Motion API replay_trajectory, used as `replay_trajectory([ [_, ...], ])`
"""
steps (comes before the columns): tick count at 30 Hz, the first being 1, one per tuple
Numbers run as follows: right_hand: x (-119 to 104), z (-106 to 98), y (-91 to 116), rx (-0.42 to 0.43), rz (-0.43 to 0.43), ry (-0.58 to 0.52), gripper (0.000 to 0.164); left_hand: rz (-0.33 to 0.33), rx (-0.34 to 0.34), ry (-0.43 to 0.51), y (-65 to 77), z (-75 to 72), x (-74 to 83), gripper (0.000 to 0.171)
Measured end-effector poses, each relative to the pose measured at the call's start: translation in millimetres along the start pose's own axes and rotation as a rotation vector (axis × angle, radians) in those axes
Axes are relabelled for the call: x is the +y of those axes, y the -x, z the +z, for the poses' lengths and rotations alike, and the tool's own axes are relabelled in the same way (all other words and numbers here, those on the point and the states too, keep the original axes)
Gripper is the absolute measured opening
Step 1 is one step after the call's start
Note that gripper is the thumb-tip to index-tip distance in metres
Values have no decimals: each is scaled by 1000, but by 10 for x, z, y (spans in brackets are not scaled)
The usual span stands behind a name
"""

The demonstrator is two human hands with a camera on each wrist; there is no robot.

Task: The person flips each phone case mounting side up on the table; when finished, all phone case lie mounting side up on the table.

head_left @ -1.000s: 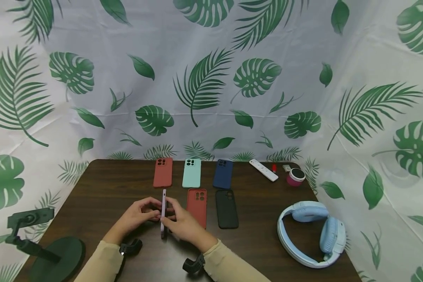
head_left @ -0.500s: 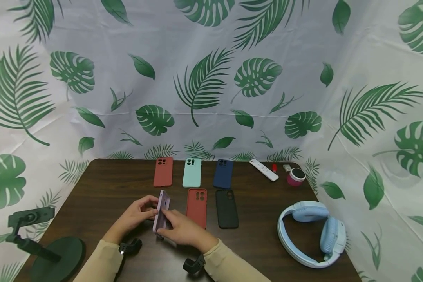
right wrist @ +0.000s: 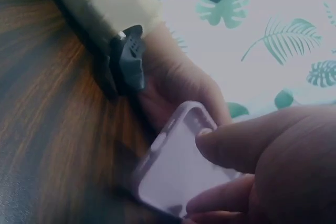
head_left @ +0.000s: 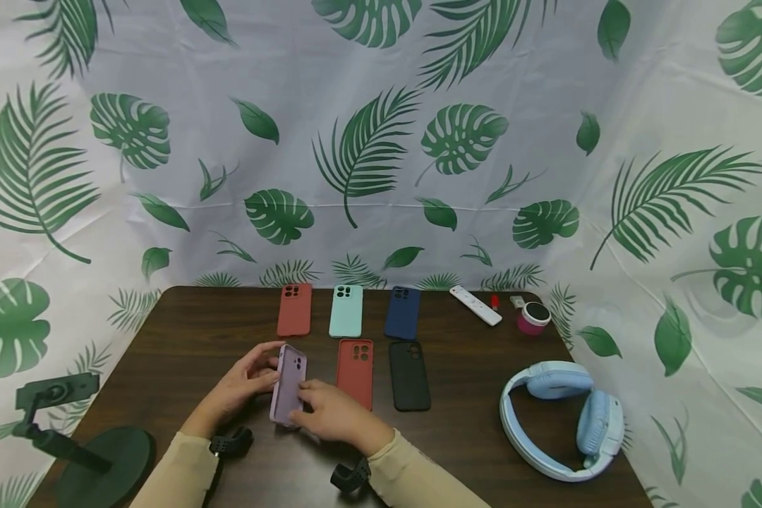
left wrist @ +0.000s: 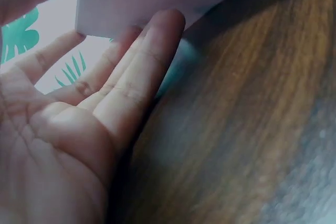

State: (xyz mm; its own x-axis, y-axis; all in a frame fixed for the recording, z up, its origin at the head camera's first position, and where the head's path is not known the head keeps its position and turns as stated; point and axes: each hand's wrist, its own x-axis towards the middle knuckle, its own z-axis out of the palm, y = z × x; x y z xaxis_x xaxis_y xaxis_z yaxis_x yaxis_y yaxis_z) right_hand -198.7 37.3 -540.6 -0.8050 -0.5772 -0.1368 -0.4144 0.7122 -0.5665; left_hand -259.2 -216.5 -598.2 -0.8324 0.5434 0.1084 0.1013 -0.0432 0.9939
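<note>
A lilac phone case (head_left: 288, 391) stands tilted above the table, its hollow inside and camera cutout showing in the head view. My left hand (head_left: 241, 384) holds it by the left edge, thumb toward the near side and fingers behind. In the left wrist view those fingers (left wrist: 142, 72) lie against the outer face of the case (left wrist: 136, 3). From the other side my right hand (head_left: 336, 415) pinches the right edge. The right wrist view has its thumb or finger (right wrist: 226, 142) over the inside of the case (right wrist: 178, 169). Part of the rim is hidden by the right hand.
Behind lie a red case (head_left: 295, 310), a mint case (head_left: 346, 312) and a blue case (head_left: 402, 312). Another red case (head_left: 355, 374) and a black case (head_left: 409, 376) lie right. Headphones (head_left: 514, 427), a white remote (head_left: 475, 305) and a black stand (head_left: 104, 466) flank them.
The lilac phone case has turned from edge-on to show its inside and shifted slightly left. My left hand has risen a little along its edge; the right hand has followed the turn.
</note>
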Motion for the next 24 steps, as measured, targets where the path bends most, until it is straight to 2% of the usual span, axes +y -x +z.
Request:
replay_trajectory([
  [2, -1, -18, -4, 15, 16, 37, 59, -3, 63, -106, -3, 22, 5, 60],
  [3, 0, -25, -6, 25, 22, 65, 59, 3, 93, -196, -3, 42, 16, 60],
  [7, 10, -57, -8, 53, 34, 146, 57, -10, 198, -651, -5, 132, 60, 58],
  [8, 13, -65, -8, 55, 39, 148, 57, -6, 209, -735, -5, 151, 75, 57],
  [10, 22, -78, -9, 45, 46, 133, 58, -14, 218, -828, -10, 178, 91, 55],
  [12, 36, -86, -10, 37, 54, 119, 59, -29, 233, -851, -20, 189, 97, 54],
  [17, 66, -97, -8, 37, 54, 128, 59, -65, 250, -812, -60, 174, 81, 51],
  [24, 119, -69, -3, 94, 17, 106, 56, -55, 263, -754, -70, 163, 89, 42],
])
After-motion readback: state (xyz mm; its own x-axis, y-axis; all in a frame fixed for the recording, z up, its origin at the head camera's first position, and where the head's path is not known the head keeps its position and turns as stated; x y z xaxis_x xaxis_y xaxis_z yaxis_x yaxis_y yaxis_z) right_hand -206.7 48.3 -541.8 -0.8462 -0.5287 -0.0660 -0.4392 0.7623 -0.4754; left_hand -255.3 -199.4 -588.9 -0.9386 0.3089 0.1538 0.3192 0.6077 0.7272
